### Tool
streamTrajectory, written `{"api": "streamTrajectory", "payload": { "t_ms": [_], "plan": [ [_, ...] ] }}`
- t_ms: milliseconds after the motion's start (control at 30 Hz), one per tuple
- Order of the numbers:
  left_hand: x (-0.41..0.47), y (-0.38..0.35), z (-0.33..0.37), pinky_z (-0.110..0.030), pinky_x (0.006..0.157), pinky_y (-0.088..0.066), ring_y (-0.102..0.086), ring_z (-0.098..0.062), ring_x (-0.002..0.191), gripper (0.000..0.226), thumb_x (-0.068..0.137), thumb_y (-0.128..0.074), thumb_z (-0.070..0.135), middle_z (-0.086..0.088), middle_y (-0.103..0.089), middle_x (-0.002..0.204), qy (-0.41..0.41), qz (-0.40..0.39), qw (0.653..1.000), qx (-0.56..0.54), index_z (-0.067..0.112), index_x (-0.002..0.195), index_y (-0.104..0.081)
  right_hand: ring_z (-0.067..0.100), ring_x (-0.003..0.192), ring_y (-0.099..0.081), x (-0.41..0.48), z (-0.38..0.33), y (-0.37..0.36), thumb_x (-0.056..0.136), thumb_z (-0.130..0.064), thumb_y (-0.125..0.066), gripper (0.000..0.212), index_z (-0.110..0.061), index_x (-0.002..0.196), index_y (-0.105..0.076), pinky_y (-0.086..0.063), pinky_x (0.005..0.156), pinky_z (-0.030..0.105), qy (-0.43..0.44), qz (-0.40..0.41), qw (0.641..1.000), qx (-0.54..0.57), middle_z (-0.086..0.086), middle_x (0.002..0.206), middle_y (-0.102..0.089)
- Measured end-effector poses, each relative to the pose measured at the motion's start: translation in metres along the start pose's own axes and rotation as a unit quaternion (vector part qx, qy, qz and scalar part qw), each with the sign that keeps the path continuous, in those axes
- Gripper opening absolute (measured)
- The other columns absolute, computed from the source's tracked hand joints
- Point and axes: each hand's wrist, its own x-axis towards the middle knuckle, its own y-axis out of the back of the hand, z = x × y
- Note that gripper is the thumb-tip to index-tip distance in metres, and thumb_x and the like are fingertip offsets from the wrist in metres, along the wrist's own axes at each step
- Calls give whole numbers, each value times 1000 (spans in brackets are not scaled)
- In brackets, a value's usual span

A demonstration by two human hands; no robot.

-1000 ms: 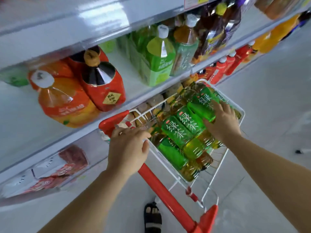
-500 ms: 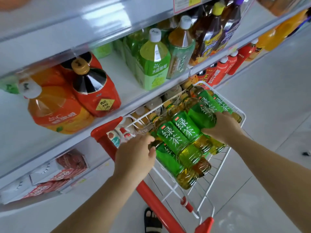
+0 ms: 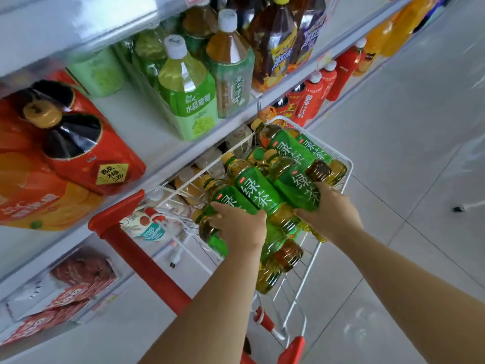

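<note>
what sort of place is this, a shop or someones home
Most likely a supermarket drinks aisle: long white shelves carry rows of large drink bottles, and a wire shopping trolley with a red handle holds green tea bottles, gripped by the left hand and right hand.

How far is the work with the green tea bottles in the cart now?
Done: nothing clear. The cart is piled with tea bottles lying on their sides. In hand: the left hand and the right hand each grip a bottle at the near end of the pile. Left: probably to lift them out, perhaps onto the shelf; I see none of these bottles there yet.
</note>
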Motion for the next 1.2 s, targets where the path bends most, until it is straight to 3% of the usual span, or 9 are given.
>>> {"api": "streamTrajectory", "payload": {
  "t_ms": [167, 300, 467, 567, 700, 800, 967, 1133, 1200],
  "plan": [
    [6, 12, -8, -46, 102, -40, -39, -37, 130, 98, 78, -73, 37, -17, -24, 151, 46, -28, 993, -106, 26, 150, -8, 23, 91, -62, -7, 3, 6, 74, -43, -73, 77, -15, 136, -37, -56, 75, 38, -4, -33, 999, 29, 7, 116, -62],
    [8, 52, -8, -44, 80, -53, -58, -32, 103, 57, 72, -76, 35, -17, -60, 114, 162, -183, 923, -296, 16, 120, -52, 19, 70, -66, -26, 0, 18, 69, -44, -77, 77, -17, 133, -41, -58, 66, 38, -5, -41, 996, 78, 3, 105, -63],
    [-36, 97, -17, -38, 68, -57, -68, -23, 69, 9, 81, -66, 10, -11, -68, 81, 54, -247, 909, -331, 7, 90, -66, 20, 96, -62, -74, -37, 23, 63, -49, -79, 85, -21, 134, -42, -52, 86, 43, 46, -33, 990, 129, 1, 117, -61],
    [-67, 135, -24, -40, 74, -56, -67, -22, 68, 15, 78, -64, 3, -12, -68, 81, -38, -243, 909, -337, 6, 92, -68, 19, 92, -62, -115, -69, 35, 65, -47, -78, 85, -19, 135, -40, -53, 84, 40, 66, -6, 979, 193, 2, 111, -62],
    [-108, 198, -41, -52, 83, -54, -69, -28, 89, 54, 55, -73, 18, -9, -72, 98, -185, -150, 929, -284, 16, 108, -65, 14, 83, -65, -177, -123, 53, 66, -48, -75, 78, -18, 130, -43, -56, 76, 37, 136, 31, 953, 271, -2, 104, -65],
    [-147, 250, -56, -42, 84, -54, -68, -10, 90, 59, 55, -75, 33, 9, -71, 97, -266, -26, 936, -228, 29, 112, -59, -8, 76, -61, -228, -173, 62, 66, -50, -65, 64, -24, 121, -44, -50, 68, 10, 194, 48, 922, 333, -18, 93, -61],
    [-191, 341, -87, -10, 70, -47, -63, 8, 84, 55, 70, -77, 9, 19, -66, 93, -391, 124, 873, -263, 26, 115, -50, 4, 105, -60, -290, -255, 60, 71, -54, -72, 70, -20, 127, -48, -50, 89, 26, 286, 44, 879, 379, -7, 113, -63],
    [-207, 422, -113, -25, 89, -48, -61, -6, 104, 65, 66, -77, 8, 16, -60, 111, -439, 250, 816, -282, 34, 114, -42, 6, 106, -56, -328, -338, 63, 72, -25, -74, 56, -22, 123, -52, -45, 91, 24, 407, 42, 835, 369, -3, 111, -59],
    [-214, 448, -116, -15, 91, -43, -56, 5, 106, 68, 70, -79, 6, 27, -55, 112, -449, 294, 792, -290, 40, 113, -39, 2, 104, -54, -339, -368, 64, 71, -22, -73, 57, -22, 121, -47, -41, 85, 10, 447, 49, 812, 373, -3, 111, -57]
  ]
}}
